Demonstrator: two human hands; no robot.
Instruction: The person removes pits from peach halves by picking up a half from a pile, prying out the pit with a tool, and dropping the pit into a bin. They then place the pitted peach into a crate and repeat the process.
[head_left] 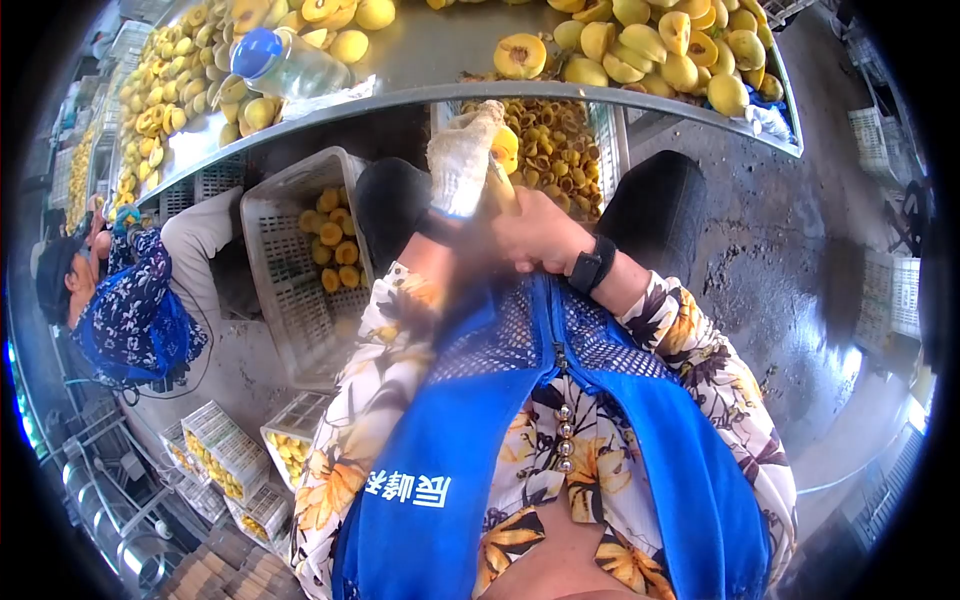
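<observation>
Nearest, close against the blue apron (560,480) and just short of the worktop (430,55) rim: right hand (540,232) curled shut on something too blurred to name, left hand (462,160) in a white glove clamped on a yellow peach (506,148), held in the air below the rim. Looks like mid-cut on this one fruit.

Under the worktop, what seems finished: a crate (290,310) part filled with peaches at the left, and a tray (612,140) of brownish scraps, likely pits, straight ahead.

On the worktop, plenty left to do: a heap of whole peaches (660,50) at the right end, a cut half (520,55) near the rim, a bottle (285,62) lying at the left.

Tight room between hands and the metal rim. Open floor (800,250) right of the worktop, a co-worker (130,310) close at its left.
</observation>
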